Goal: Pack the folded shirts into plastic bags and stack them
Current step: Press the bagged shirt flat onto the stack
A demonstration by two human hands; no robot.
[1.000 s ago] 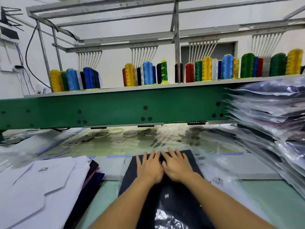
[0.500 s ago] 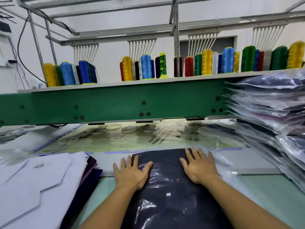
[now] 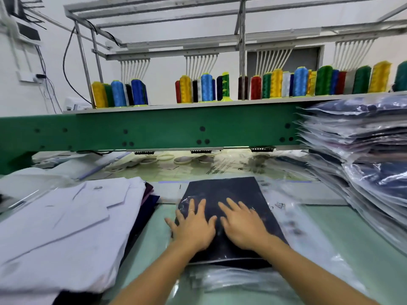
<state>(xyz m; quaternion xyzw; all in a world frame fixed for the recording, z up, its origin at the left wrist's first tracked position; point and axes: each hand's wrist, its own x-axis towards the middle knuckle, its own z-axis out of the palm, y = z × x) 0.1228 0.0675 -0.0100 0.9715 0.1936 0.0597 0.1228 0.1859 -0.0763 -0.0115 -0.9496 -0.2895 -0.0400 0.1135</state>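
- Left hand [image 3: 195, 227] and right hand [image 3: 244, 227] press flat, fingers spread, on the folded navy shirt in clear plastic bag [image 3: 222, 192].
- It lies at the centre of the pale-green worktop [image 3: 330, 227], with the bagged-shirt stack [image 3: 363, 172] at three o'clock.

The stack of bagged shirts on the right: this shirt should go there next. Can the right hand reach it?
Probably yes. The right hand lies flat on the bagged navy shirt, holding nothing; between it and the stack of bagged shirts lies only flat clear plastic on the table.
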